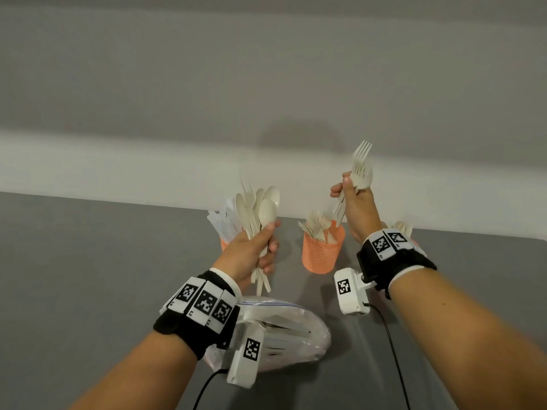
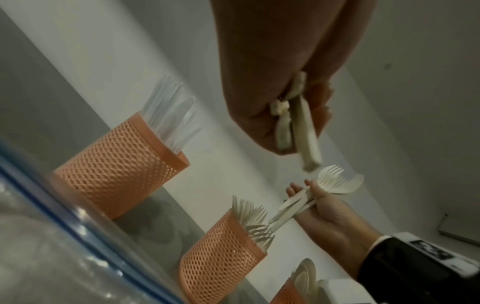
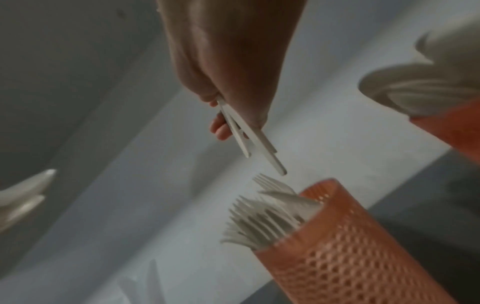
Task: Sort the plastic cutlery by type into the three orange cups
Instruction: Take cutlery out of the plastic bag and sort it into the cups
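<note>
Forks up high over the middle cup!
Right hand [image 1: 356,202] grips a few forks [image 1: 361,167], fingers curled round the handles just above the fork cup [image 1: 323,250]. Left hand [image 1: 251,250] clutches a spoon bunch [image 1: 262,208] near the knife cup [image 2: 116,162]. The spoon cup [image 3: 451,131] sits right; a bag [image 1: 284,329] lies on the tabletop [image 1: 88,261].
</note>
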Available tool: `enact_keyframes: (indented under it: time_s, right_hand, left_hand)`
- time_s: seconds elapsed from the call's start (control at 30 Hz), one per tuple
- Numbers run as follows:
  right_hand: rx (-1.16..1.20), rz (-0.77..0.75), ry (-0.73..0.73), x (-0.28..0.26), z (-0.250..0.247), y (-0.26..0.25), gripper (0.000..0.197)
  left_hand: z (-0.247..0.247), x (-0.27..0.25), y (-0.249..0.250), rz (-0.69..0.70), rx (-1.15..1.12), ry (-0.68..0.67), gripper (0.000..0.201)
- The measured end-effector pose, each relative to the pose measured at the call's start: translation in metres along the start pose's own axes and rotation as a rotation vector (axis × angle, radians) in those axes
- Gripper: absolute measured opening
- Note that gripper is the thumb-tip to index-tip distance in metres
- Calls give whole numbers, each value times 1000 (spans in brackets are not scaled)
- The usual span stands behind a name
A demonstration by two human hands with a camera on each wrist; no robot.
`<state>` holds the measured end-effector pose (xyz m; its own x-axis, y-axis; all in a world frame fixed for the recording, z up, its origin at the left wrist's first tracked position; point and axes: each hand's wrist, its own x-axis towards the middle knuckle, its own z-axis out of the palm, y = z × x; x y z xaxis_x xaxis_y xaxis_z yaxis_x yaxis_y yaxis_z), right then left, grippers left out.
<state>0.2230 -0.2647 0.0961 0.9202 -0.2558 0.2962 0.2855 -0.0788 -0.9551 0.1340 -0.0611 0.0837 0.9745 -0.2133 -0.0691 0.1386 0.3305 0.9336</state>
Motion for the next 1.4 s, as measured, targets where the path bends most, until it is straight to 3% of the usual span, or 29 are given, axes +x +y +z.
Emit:
enact_keyframes:
  time_s: [0.1, 0.17, 0.33, 0.4, 0.53, 0.6, 0.67, 0.73, 0.8, 0.87, 0.93, 0.97, 1.1, 1.17, 1.27, 1.33, 1.4]
  right_hand:
    - [-13, 101, -77, 9, 2, 26, 11]
    - [-73, 165, -131, 11, 1, 40, 21]
    - [-125, 194, -97, 14, -4, 60, 18]
    - [-258, 163, -119, 16, -3, 63, 17]
    - [-750, 106, -192, 20, -4, 68, 20]
    - [-872, 120, -283, 22, -7, 63, 31]
    - [-830, 81, -296, 18, -9, 50, 52]
    - [-725, -84, -178, 9, -4, 31, 59]
    - [-579, -287, -85, -3, 6, 6, 42]
    - [-407, -348, -196, -18, 22, -20, 19]
    - [-378, -279, -367, -33, 38, -37, 6]
    - [-412, -229, -413, -39, 45, -40, 9]
    - [-419, -39, -333, -47, 60, -39, 36]
    - [-382, 45, -341, -46, 60, -42, 32]
    - [-442, 4, -332, -44, 57, -47, 5]
    - [-410, -11, -324, -42, 51, -50, 11]
    - [-334, -25, -283, -34, 38, -58, 16]
  left_hand:
    - [0, 6, 1, -38, -58, -4, 20]
    - [-3, 9, 1, -50, -78, -15, 20]
    - [-6, 22, -3, -64, -67, -14, 21]
    - [-5, 26, -6, -66, -46, -22, 21]
    - [-1, 30, -11, -61, -24, -57, 21]
    - [0, 31, -12, -55, -30, -74, 20]
    - [1, 31, -12, -46, -39, -78, 18]
    - [2, 31, -12, -47, -40, -74, 12]
    - [3, 31, -12, -60, -28, -65, 15]
    - [6, 33, -13, -71, -14, -50, 17]
    - [9, 33, -14, -73, 37, -49, 18]
    - [11, 32, -14, -63, 76, -55, 18]
    - [14, 28, -18, 14, 202, -69, 11]
    - [14, 26, -19, 50, 258, -59, 11]
    - [14, 24, -21, 96, 319, 6, 13]
    - [14, 25, -23, 103, 299, 54, 29]
    - [13, 28, -23, 96, 232, 104, 25]
